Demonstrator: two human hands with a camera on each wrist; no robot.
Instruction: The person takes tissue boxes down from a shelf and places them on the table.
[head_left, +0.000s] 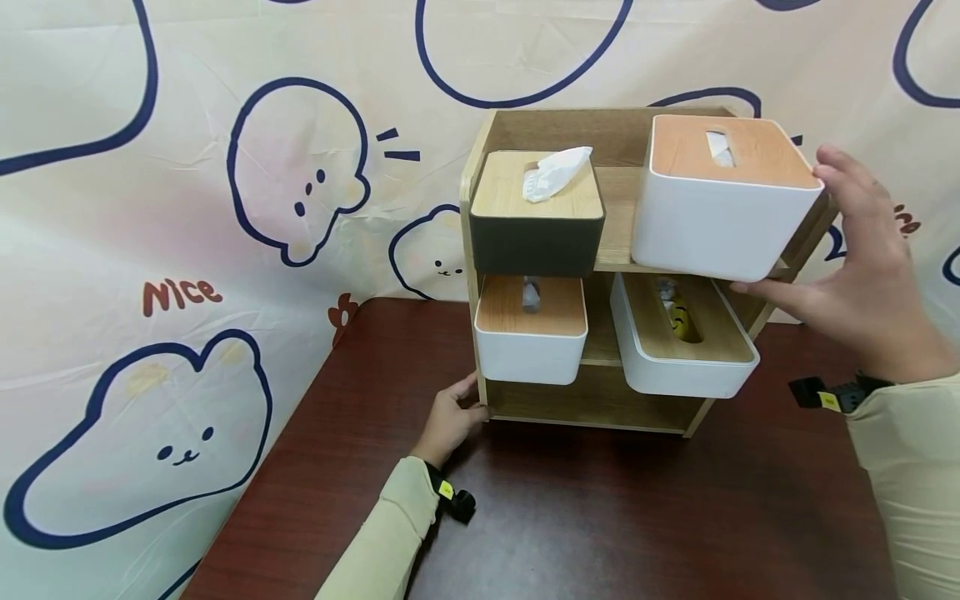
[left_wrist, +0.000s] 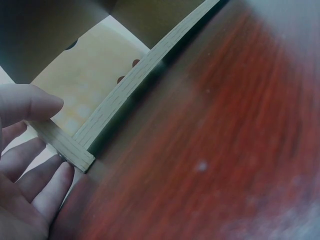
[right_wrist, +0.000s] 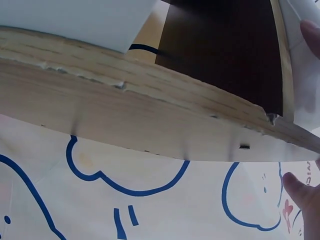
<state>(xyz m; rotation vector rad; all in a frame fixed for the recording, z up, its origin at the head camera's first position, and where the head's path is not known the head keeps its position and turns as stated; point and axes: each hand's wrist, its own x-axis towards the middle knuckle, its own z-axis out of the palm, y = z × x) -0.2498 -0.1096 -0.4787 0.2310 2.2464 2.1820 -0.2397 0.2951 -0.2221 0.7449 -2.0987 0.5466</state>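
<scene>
Light wood-grain open shelf unit [head_left: 588,402]: standing on glossy red-brown wood table [head_left: 600,517], before a cream cloth with blue cartoon outlines [head_left: 300,183]. Left hand [head_left: 448,423] pinches its lower left front corner, thumb inside the side panel, fingers outside. Right hand [head_left: 877,258] spread wide at the right side, thumb well apart from fingers, beside a large white box with orange-tan wood lid [head_left: 720,225]; firm hold cannot be told. Upper left: dark grey box with pale wood lid [head_left: 536,243], white tissue [head_left: 555,173] protruding. Below: two lower white boxes [head_left: 531,357], left and right, jutting forward.
</scene>
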